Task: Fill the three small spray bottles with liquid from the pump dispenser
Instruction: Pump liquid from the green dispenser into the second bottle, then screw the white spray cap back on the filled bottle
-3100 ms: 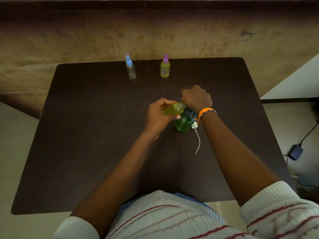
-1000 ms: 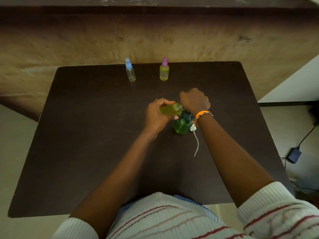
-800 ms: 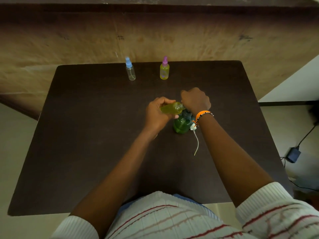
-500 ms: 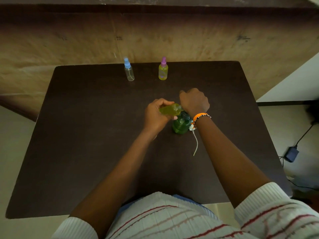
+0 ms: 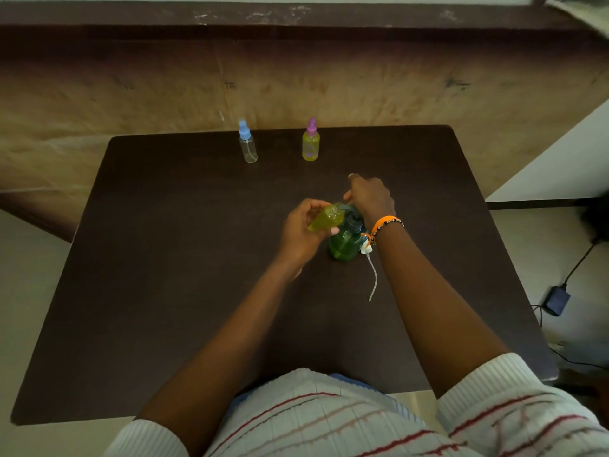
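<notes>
My left hand (image 5: 298,234) grips a small uncapped spray bottle (image 5: 326,218) of yellow-green liquid, tilted with its mouth at the spout of the green pump dispenser (image 5: 346,240) in the middle of the dark table (image 5: 164,258). My right hand (image 5: 370,197) rests on the dispenser's pump head, fingers curled over it. A white spray cap with its dip tube (image 5: 370,270) lies on the table just right of the dispenser. At the far edge stand a clear bottle with a blue cap (image 5: 247,143) and a yellow-filled bottle with a purple cap (image 5: 310,141).
A brown wall runs behind the table's far edge. On the floor to the right lies a black power adapter (image 5: 557,300) with its cable. A white surface (image 5: 566,166) stands at the right.
My right hand has lifted slightly on the pump head and its fingers have opened a little. The small bottle stays held at the spout. The camera view has shifted a bit.
</notes>
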The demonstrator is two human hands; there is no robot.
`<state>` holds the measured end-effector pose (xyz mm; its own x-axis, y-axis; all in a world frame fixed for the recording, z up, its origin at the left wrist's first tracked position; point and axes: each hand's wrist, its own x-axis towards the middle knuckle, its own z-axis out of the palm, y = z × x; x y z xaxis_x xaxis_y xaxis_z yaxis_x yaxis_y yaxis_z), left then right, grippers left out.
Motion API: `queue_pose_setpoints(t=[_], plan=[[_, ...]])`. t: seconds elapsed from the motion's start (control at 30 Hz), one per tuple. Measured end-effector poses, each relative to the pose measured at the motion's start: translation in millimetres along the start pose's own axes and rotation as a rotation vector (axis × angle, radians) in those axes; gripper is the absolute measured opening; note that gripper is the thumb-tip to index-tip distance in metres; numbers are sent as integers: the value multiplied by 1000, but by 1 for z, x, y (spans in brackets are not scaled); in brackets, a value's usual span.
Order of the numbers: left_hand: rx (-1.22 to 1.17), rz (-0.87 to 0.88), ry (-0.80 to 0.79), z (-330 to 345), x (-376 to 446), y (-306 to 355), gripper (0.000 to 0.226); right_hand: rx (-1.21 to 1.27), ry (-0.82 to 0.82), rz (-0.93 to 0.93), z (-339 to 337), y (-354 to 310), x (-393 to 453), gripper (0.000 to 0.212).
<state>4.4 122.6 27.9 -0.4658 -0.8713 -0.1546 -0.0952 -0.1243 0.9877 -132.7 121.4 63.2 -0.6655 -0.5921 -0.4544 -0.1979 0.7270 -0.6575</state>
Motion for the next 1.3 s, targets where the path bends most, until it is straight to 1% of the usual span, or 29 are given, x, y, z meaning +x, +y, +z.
queue_pose_setpoints(t=[0.17, 0.3, 0.37, 0.5, 0.57, 0.63, 0.7, 0.77, 0.87, 0.93, 1.0, 1.07, 1.13, 1.17, 1.3], plan=[[-18, -30, -42, 1, -7, 0, 34, -9, 26, -9, 2, 3, 7, 54], [-17, -45, -45, 4, -10, 0, 32, 84, 2, -18, -2, 4, 7, 54], [-7, -41, -44, 5, -10, -1, 32, 169, -33, -21, -2, 5, 7, 58], [-8, -26, -37, 5, -12, -1, 33, 469, -145, 3, -4, 10, 6, 60], [4, -9, -20, 3, -11, 1, 34, 600, -122, 8, -12, 17, 7, 54], [24, -5, -6, 0, -11, 3, 35, 638, -47, 11, -20, 29, 7, 42], [40, -5, 2, -2, -10, 5, 35, 525, 40, 16, -25, 49, 11, 29], [43, -4, 7, -1, -12, 7, 35, 275, 67, -8, -26, 70, 11, 28], [28, 0, 7, -1, -14, 10, 35, -26, 35, -26, -18, 92, 3, 24], [22, 1, 7, -1, -15, 11, 35, -146, 1, -66, -8, 97, -1, 20], [17, 3, 11, -2, -16, 12, 35, -200, -9, -81, 1, 100, -2, 18], [15, 6, 13, -3, -17, 14, 35, -234, 3, -72, 9, 105, 0, 9], [24, 9, 15, -5, -18, 16, 34, -255, 15, -48, 14, 109, 3, 24], [29, 11, 16, -5, -18, 16, 34, -258, 21, -46, 14, 109, 3, 28], [13, 24, 26, -7, -18, 22, 32, -170, 71, -34, -2, 99, 0, 31]])
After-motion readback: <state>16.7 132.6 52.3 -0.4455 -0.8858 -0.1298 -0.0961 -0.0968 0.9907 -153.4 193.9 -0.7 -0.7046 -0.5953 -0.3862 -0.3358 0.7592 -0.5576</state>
